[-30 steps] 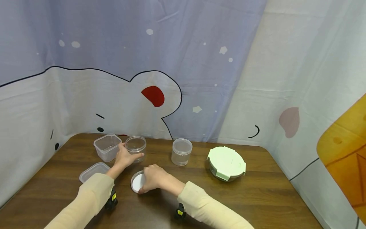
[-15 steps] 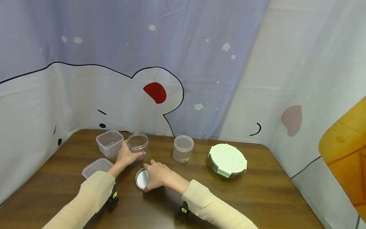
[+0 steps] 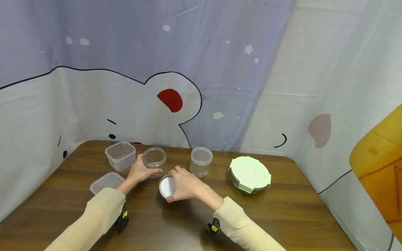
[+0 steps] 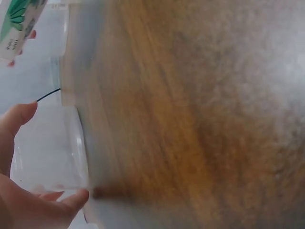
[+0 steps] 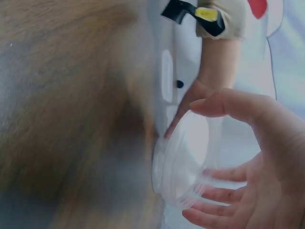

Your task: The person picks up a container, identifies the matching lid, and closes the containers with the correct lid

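My left hand (image 3: 140, 170) grips a clear round jar (image 3: 154, 161) from its left, thumb along the near side. The jar stands upright with its mouth uncovered. In the left wrist view, thumb and fingers curve about the jar (image 4: 50, 148). My right hand (image 3: 189, 185) holds a round screw lid (image 3: 166, 187) with a white inside, just in front of the jar. The right wrist view has the lid (image 5: 186, 157) tilted between thumb and fingers, above the table. Green leaf print (image 4: 16, 21) shows at the left wrist view's upper corner, near fingertips.
A second clear jar (image 3: 201, 162) stands right of the hands. Farther right sits a round container with a pale green clip lid (image 3: 250, 174). A square clear tub (image 3: 120, 157) and its flat lid (image 3: 106, 182) lie left on the wooden table (image 3: 282, 216). A curtain hangs behind.
My right hand has lifted the lid off the table and brought it right and closer to the jar. My left hand has shifted the jar slightly right.
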### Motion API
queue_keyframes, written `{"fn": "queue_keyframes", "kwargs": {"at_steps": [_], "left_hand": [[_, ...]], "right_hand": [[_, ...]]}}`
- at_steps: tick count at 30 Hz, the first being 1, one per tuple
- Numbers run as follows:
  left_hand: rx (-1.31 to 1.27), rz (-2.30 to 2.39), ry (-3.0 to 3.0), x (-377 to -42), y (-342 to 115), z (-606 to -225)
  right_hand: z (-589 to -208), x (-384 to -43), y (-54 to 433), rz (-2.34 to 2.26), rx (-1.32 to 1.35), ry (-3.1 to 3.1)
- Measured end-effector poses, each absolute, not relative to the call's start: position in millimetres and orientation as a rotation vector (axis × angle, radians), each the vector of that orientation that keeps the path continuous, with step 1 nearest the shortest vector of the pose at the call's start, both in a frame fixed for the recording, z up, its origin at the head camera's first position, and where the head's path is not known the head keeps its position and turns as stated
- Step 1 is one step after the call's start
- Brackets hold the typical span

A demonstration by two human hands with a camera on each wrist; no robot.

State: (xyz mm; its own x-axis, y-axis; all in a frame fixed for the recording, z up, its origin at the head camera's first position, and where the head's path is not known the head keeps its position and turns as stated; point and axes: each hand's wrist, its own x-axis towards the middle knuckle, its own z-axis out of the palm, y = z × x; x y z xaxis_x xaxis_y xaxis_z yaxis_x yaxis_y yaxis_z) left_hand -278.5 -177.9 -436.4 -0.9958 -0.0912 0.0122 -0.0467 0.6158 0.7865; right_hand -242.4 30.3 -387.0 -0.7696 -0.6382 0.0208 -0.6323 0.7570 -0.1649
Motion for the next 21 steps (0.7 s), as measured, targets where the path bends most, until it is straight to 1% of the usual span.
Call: {"fn": "queue_keyframes", "kwargs": {"at_steps": [9,21], "left_hand": [[0.145,-1.419,-2.682,-271.8,-166.3,-441.3],[0.035,-1.446,-2.638,-264.7,-153.3,-445.5]], "right_hand": [[-378.3,-249.0,49.1,-0.533,-1.049,2.962],[-367.6,-261.7,58.1,-0.899,-1.118,3.063]]}}
